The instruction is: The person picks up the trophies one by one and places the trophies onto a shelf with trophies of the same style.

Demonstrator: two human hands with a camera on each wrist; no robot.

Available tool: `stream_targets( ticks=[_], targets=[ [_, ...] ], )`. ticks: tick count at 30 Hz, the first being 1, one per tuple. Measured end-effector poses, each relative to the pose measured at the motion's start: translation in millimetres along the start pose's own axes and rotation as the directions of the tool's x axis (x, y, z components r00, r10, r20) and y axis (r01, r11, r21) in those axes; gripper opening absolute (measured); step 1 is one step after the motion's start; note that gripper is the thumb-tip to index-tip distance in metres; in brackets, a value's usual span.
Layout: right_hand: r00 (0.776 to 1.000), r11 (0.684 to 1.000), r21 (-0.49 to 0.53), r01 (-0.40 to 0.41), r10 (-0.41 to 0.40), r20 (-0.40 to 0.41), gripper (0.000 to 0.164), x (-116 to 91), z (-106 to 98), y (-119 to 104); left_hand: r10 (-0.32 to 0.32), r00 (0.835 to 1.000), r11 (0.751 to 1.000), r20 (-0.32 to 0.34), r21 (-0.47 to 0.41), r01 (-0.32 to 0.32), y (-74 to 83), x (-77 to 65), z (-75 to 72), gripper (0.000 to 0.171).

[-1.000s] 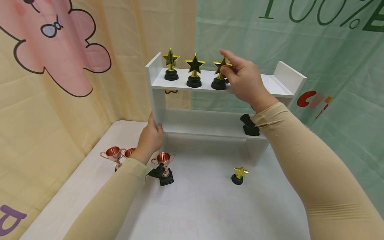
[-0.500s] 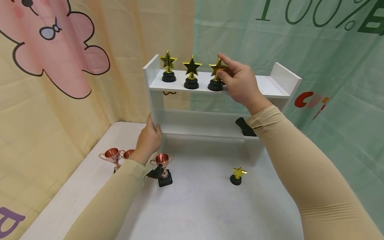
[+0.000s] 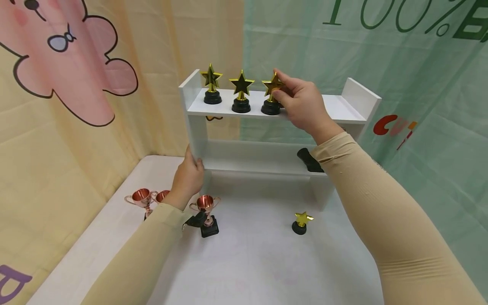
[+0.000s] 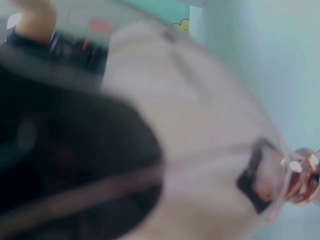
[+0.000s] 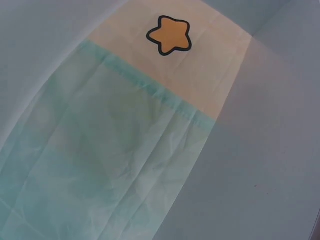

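Note:
My right hand (image 3: 305,103) pinches a gold star trophy (image 3: 270,83) between thumb and fingers. Its round black base is at the front edge of the top board of a white shelf (image 3: 263,155). To its left, two similar star trophies stand upright, one in the middle (image 3: 241,84) and one at the end (image 3: 211,79). My left hand (image 3: 187,180) rests against the shelf's left side panel, fingers straight along the outside and thumb by the front edge. Below that wrist stands a copper cup trophy (image 3: 205,204), its shiny bowl filling the left wrist view, beside its stem (image 4: 302,175).
Two more copper cups, one in full view (image 3: 142,197) and one partly hidden (image 3: 162,195), stand left of my forearm. Another gold star trophy (image 3: 303,219) is on the white tabletop (image 3: 251,262) at right. A dark object (image 3: 309,160) overlaps the middle board. Curtains (image 3: 160,106) hang behind.
The right hand and the pinched star trophy have shifted slightly left along the top board, toward the middle star. The left hand stays at the side panel. The whole view has drifted slightly.

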State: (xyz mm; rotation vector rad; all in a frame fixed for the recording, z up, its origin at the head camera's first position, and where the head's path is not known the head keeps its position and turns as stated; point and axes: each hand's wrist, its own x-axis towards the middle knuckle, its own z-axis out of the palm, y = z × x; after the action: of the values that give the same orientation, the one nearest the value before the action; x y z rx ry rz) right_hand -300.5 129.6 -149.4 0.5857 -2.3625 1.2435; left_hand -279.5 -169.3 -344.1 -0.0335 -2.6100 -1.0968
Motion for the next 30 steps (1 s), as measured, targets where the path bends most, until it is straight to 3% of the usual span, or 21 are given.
stream_targets(
  ticks=[16, 30],
  targets=[
    [1.000, 0.998, -0.065, -0.004, 0.005, 0.012, 0.056, -0.1, 0.7, -1.2, 0.006, 1.000, 1.000, 0.003, -0.005, -0.006, 0.8, -0.5, -0.4, 0.067],
    [1.000, 0.998, -0.059, 0.008, -0.007, 0.021, 0.060, -0.5, 0.9, -0.2, 0.019, 1.000, 1.000, -0.001, -0.005, -0.019, -0.5, -0.2, 0.0, 0.067]
  ],
)
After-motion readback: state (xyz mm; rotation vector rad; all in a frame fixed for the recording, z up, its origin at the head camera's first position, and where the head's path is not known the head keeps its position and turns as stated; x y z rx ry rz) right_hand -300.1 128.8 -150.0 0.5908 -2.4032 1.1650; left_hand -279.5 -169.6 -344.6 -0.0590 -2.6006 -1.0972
